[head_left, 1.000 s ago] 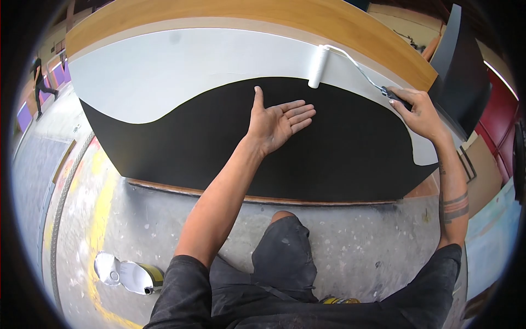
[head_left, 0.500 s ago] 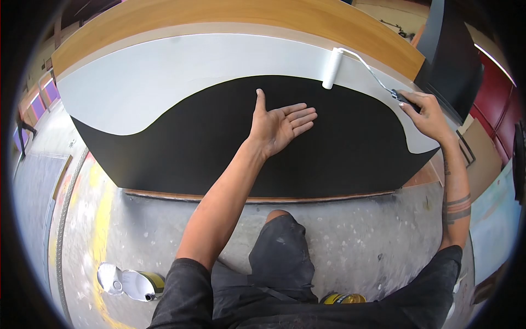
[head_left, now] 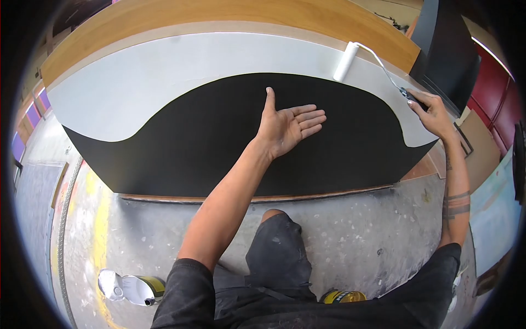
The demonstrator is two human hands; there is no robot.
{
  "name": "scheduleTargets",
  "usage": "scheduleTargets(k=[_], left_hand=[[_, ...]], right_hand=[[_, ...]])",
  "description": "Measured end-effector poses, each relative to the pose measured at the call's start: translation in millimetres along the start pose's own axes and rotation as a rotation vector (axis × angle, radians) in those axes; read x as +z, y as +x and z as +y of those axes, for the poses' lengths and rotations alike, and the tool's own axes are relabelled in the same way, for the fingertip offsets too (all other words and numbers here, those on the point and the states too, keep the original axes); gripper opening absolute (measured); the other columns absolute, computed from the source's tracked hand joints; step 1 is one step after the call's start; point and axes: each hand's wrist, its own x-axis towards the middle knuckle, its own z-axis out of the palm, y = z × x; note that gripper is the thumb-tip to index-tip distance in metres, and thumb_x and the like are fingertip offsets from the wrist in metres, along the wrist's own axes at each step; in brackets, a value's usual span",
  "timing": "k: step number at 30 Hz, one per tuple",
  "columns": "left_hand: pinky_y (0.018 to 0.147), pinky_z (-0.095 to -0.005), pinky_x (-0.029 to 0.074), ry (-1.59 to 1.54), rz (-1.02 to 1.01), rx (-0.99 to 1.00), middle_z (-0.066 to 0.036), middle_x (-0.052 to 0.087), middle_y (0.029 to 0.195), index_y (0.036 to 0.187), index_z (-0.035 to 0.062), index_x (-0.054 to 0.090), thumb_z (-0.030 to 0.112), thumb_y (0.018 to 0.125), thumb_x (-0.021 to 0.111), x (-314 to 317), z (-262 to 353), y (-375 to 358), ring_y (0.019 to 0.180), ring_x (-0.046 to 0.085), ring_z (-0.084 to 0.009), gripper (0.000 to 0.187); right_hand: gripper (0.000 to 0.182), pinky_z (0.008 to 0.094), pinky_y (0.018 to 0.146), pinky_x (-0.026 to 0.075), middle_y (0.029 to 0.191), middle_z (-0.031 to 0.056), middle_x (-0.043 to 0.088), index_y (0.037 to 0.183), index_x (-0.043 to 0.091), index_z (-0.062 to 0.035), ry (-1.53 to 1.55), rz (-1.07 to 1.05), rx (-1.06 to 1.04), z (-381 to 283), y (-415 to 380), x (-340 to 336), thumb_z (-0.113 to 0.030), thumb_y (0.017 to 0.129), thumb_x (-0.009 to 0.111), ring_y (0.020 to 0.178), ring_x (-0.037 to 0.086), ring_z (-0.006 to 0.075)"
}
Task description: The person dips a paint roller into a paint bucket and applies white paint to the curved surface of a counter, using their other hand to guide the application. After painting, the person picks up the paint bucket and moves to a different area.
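The right hand [head_left: 433, 113] is closed round the handle of the paint roller [head_left: 346, 62], which lies over the panel's [head_left: 164, 66] white band; the left hand [head_left: 286, 129], empty, spreads wide open before the panel's black part.

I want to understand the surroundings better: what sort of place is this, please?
It looks like a workshop or paint area: the concrete floor has paint marks, an open paint can stands on it, and the right hand holds a paint roller.
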Motion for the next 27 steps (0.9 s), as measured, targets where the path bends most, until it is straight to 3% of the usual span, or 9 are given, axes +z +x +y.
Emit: scheduleTargets(k=[5,8,12,22,27], left_hand=[[0.13,-0.0521,0.033,0.014,0.021,-0.012,-0.04,0.026,0.166,0.162,-0.019,0.015,0.091,0.097,0.014,-1,-3,-1,0.156,0.035,-0.0467,0.127],[0.13,-0.0522,0.033,0.016,0.031,-0.008,-0.04,0.028,0.166,0.162,-0.0185,0.016,0.09,0.097,0.013,-2,-4,-1,0.156,0.036,-0.0467,0.127],[0.13,-0.0522,0.033,0.027,0.033,-0.001,-0.04,0.029,0.165,0.162,-0.018,0.017,0.09,0.097,0.011,0,-7,-1,0.155,0.036,-0.0469,0.126],[0.13,-0.0524,0.032,0.011,0.007,-0.015,-0.04,0.028,0.165,0.162,-0.018,0.015,0.09,0.097,0.01,1,-12,20,0.156,0.035,-0.0474,0.127],[0.13,-0.0526,0.032,0.01,-0.006,-0.033,-0.041,0.028,0.165,0.162,-0.0181,0.015,0.091,0.097,0.01,4,-18,33,0.156,0.035,-0.0478,0.127]], right_hand=[[0.038,0.0361,0.069,0.05,0.1,0.0221,0.077,0.13,0.074,0.0,-0.025,-0.008,-0.092,-18,26,13,-0.022,0.099,0.072,0.079,0.065,0.0241],[0.037,0.0354,0.068,0.051,0.106,0.0224,0.079,0.129,0.076,-0.0007,-0.021,-0.053,-0.044,-43,41,18,-0.023,0.099,0.072,0.082,0.068,0.024],[0.035,0.034,0.073,0.054,0.108,0.0207,0.08,0.126,0.077,0.0,0.075,-0.031,-0.112,-47,50,25,-0.022,0.099,0.073,0.086,0.07,0.0232],[0.036,0.0363,0.08,0.055,0.11,0.0214,0.079,0.128,0.076,0.0,0.015,-0.072,-0.087,-6,31,14,-0.019,0.098,0.072,0.088,0.071,0.0256],[0.037,0.037,0.084,0.055,0.111,0.0223,0.079,0.129,0.074,0.0,-0.022,-0.077,0.035,13,7,1,-0.018,0.097,0.072,0.089,0.071,0.0266]])
